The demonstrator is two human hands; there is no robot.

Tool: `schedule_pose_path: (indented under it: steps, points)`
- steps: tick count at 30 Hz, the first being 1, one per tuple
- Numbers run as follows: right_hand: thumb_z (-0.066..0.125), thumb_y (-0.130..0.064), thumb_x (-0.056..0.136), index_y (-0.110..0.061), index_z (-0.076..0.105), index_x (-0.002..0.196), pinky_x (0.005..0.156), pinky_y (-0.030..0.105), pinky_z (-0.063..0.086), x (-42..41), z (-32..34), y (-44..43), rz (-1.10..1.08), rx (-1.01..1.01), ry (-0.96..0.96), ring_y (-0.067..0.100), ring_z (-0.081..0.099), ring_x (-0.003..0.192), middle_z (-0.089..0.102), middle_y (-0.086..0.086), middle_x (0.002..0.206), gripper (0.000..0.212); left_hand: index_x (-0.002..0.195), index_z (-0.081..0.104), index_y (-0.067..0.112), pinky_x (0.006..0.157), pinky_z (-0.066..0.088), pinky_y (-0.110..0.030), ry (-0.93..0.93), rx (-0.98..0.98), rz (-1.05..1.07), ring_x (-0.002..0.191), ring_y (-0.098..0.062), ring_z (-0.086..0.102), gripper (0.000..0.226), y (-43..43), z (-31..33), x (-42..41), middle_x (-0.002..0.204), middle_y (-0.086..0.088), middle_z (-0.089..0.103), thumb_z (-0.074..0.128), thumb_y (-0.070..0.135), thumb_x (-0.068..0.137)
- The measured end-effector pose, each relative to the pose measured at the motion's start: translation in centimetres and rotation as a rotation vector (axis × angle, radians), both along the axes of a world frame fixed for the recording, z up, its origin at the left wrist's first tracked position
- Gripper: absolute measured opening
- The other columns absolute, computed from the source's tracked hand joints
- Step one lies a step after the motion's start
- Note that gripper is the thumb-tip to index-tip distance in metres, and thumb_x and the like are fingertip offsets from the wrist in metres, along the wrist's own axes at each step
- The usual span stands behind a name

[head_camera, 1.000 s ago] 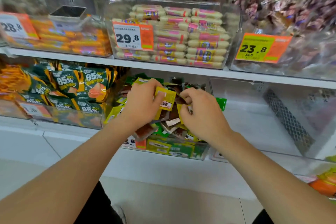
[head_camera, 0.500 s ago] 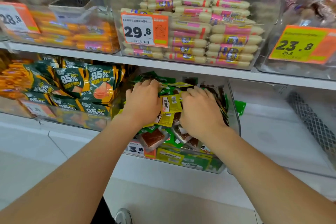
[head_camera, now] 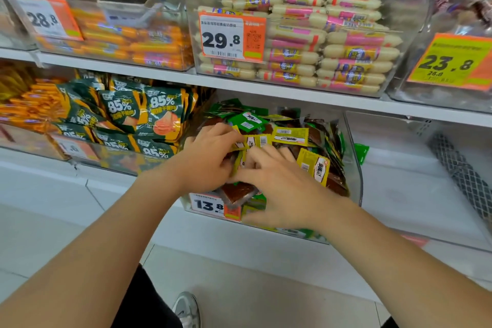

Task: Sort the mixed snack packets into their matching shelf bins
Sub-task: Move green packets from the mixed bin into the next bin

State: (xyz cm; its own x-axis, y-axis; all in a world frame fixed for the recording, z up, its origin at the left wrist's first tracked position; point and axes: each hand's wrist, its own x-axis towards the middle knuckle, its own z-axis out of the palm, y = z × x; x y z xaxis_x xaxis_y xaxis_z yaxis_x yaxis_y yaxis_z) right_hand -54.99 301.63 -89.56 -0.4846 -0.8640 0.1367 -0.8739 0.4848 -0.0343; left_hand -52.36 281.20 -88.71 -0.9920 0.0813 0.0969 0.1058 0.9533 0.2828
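A clear bin (head_camera: 355, 168) on the lower shelf holds a jumble of yellow packets (head_camera: 290, 137), green packets (head_camera: 247, 120) and brown see-through ones (head_camera: 237, 192). My left hand (head_camera: 207, 160) is over the bin's left side, its fingers curled round a small bunch of yellow packets (head_camera: 253, 141). Just right of it, my right hand (head_camera: 282, 192) is blurred, lying on the pile with fingers stretched up and left against the bunch. What lies under both palms is hidden.
A bin of green "85%" packets (head_camera: 149, 120) stands to the left. Above are bins of orange sausages (head_camera: 138, 42) and pink-and-white sausages (head_camera: 332, 45). A clear bin (head_camera: 415, 181) with a mesh liner sits to the right. A 13.8 tag (head_camera: 207, 205) fronts the mixed bin.
The view has moved closer to the mixed bin. Both hands sank lower into the pile, and my right hand spread its fingers over the packets beside my left hand.
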Motion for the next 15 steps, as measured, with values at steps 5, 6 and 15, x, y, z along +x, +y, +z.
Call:
schedule_pose_path:
  steps: [5, 6, 15]
  points:
    - [0.065, -0.052, 0.097, -0.045, 0.069, 0.128, 0.095, 0.045, 0.039, -1.3, 0.4, 0.6, -0.114, -0.173, 0.026, 0.016, 0.044, 0.110, 0.050, -0.011, 0.107, 0.032, 0.148, 0.044, 0.034, 0.117, 0.037, -0.048, -0.049, 0.059, -0.112, 0.141, -0.020, 0.038, 0.080, -1.4, 0.1, 1.2, 0.147, 0.009, 0.042, 0.074, 0.024, 0.075]
    - [0.067, -0.050, 0.096, -0.044, 0.067, 0.131, 0.094, 0.045, 0.040, -1.5, 0.2, 0.8, -0.119, -0.154, 0.051, 0.018, 0.045, 0.110, 0.049, -0.009, 0.107, 0.036, 0.148, 0.045, 0.033, 0.116, 0.039, -0.043, -0.031, 0.060, -0.121, 0.139, -0.018, 0.041, 0.079, -1.5, -0.1, 1.1, 0.146, 0.008, 0.044, 0.077, 0.017, 0.077]
    - [0.069, -0.038, 0.097, -0.036, 0.076, 0.113, 0.090, 0.043, 0.037, -1.9, -0.2, -0.9, -0.198, -0.345, -0.048, 0.018, 0.046, 0.103, 0.051, -0.010, 0.100, 0.018, 0.152, 0.046, 0.032, 0.107, 0.049, -0.038, 0.004, 0.182, -0.108, 0.134, -0.017, 0.053, 0.072, -1.5, 0.6, 0.7, 0.146, 0.005, 0.057, 0.052, -0.010, 0.094]
